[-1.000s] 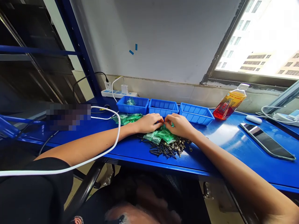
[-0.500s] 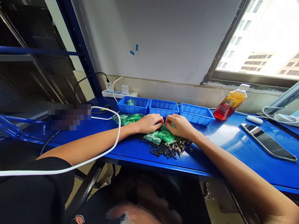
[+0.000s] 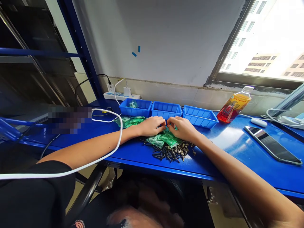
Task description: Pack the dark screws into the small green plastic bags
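L hand & R hand are held fingertip to fingertip, pinched on a small green packet over the packet pile, screws heaped just beside, bins kept behind within reach.

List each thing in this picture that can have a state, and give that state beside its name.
left hand: on green packets
right hand: on the same packets
left bin: holds one packet
right bin: looks empty
bottle: capped, tilted
phone: screen dark
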Tool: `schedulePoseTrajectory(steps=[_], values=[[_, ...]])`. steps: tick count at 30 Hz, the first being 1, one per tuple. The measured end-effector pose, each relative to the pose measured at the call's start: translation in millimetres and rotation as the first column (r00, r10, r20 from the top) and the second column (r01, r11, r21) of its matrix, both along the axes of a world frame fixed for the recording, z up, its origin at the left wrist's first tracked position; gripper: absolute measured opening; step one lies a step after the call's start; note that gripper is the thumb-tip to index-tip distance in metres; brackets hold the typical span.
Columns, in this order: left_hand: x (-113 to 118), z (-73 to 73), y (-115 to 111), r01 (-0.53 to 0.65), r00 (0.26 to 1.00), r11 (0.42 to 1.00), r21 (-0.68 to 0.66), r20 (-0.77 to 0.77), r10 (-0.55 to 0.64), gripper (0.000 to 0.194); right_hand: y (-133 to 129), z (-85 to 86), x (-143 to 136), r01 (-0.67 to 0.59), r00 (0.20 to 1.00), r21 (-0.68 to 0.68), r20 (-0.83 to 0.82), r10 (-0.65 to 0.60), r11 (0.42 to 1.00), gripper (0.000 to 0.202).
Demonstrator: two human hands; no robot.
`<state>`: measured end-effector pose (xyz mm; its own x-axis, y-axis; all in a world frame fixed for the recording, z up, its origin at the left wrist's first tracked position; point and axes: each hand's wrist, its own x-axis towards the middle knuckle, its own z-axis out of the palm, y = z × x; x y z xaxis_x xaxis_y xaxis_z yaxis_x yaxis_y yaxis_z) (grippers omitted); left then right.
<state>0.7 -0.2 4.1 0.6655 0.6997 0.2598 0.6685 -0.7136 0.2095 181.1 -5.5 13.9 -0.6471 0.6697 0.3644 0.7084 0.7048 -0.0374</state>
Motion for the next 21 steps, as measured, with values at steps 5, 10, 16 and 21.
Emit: schedulePoseTrajectory(steps=[5,10,16,21], values=[[-0.7,-0.8,0.6,0.003,1.000,1.000,0.018,-0.002,-0.003,0.016,-0.2,0.5,-0.4,0.008,1.000,-0.007,0.005,-0.008,1.000,0.012],[-1.7,-0.1,0.6,0.008,1.000,1.000,0.015,-0.002,-0.008,0.016,1.3,-0.5,0.0,0.007,1.000,-0.003,0.007,-0.006,1.000,0.010],[-0.5,1.3,-0.2,-0.001,1.000,1.000,0.002,-0.016,0.001,0.016,2.4,-0.9,0.8,-0.011,1.000,0.008,0.020,0.011,1.000,0.013],[-0.6,0.8,0.1,0.007,1.000,1.000,0.006,-0.017,-0.007,0.017,2.3,-1.3,1.0,-0.008,1.000,-0.005,-0.002,0.008,1.000,0.010]])
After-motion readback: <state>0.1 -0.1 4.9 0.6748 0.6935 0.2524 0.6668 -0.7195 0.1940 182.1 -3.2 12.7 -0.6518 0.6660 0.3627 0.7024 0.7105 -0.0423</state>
